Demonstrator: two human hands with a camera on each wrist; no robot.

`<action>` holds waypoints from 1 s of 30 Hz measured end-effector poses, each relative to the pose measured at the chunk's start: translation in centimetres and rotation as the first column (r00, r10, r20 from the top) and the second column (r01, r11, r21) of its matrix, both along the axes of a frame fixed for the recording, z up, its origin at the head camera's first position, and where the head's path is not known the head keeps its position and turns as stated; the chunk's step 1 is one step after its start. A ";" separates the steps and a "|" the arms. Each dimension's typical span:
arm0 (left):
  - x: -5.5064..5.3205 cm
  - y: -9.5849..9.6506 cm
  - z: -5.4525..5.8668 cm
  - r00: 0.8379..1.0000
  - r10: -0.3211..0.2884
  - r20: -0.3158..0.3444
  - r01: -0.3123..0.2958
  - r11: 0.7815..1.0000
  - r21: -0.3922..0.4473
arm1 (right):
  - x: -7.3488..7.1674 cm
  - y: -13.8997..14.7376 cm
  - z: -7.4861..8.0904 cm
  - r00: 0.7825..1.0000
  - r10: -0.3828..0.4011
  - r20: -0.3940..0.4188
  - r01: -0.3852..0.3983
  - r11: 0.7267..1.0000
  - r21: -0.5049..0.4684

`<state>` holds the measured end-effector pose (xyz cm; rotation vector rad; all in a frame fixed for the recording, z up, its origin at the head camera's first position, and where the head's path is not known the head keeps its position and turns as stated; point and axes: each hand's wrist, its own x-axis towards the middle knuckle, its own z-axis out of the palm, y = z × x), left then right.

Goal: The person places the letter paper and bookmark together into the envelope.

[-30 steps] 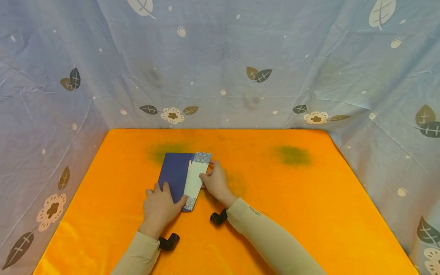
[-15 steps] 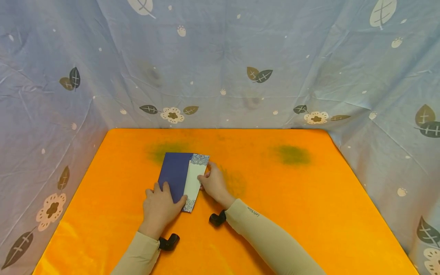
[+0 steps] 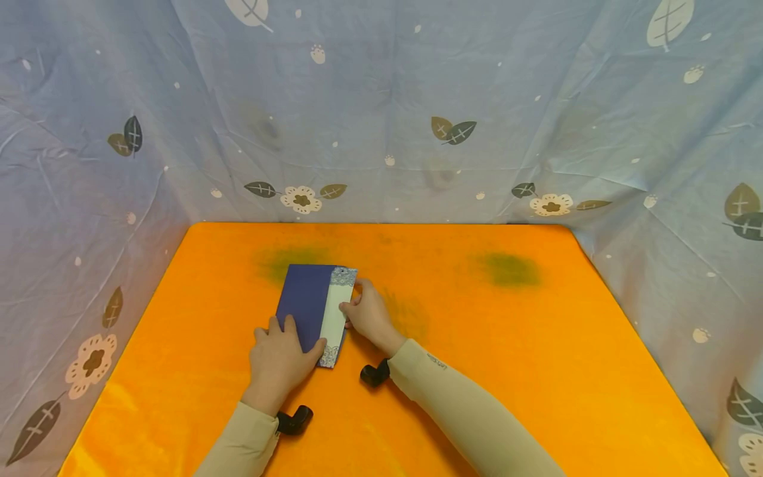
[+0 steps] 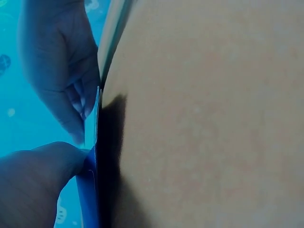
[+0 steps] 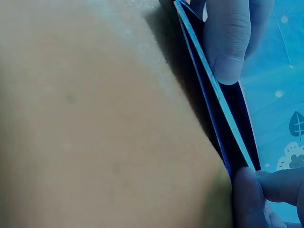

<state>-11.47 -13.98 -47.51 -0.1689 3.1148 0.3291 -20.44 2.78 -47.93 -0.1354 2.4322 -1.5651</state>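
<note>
A dark blue folded card [image 3: 306, 295] lies on the orange cloth in the head view. Along its right side runs a white strip [image 3: 335, 306] with blue lace print at both ends. My left hand [image 3: 278, 361] rests on the card's lower left with fingers spread, its thumb at the strip's lower end. At the strip's right edge my right hand [image 3: 372, 318] pinches between thumb and fingers. In the right wrist view the card's layers [image 5: 213, 90] stand slightly apart, with the right fingertips [image 5: 249, 190] at the near end. The left wrist view shows the left thumb [image 4: 52, 171] against the blue edge.
An orange cloth [image 3: 477, 371] covers the table, with dark green smudges near the back. A blue patterned curtain [image 3: 381, 99] encloses the back and sides. Black wrist-camera mounts [image 3: 295, 421] stick out from both sleeve cuffs.
My right hand has shifted slightly left, bringing the white strip's right edge with it. The strip's upper part looks narrower. My left hand has stayed in place on the card.
</note>
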 end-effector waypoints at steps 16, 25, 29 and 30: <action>-0.1 -0.2 -0.3 1.000 -0.008 -0.021 0.007 1.000 -0.004 | -1.0 -1.6 -0.2 1.000 0.010 0.027 -0.010 1.000 -0.010; -0.2 0.0 -0.4 1.000 -0.003 -0.024 0.003 1.000 0.012 | -0.7 -1.6 0.0 1.000 0.018 0.026 -0.018 1.000 0.005; -0.1 -0.1 -0.4 0.999 -0.005 -0.032 0.006 1.000 0.005 | -0.2 -1.5 0.2 0.997 0.051 0.052 -0.051 0.999 0.005; -0.1 -0.1 -0.4 0.999 -0.006 -0.035 0.006 1.000 0.003 | -0.1 -1.4 0.2 0.996 0.060 0.061 -0.061 0.998 0.001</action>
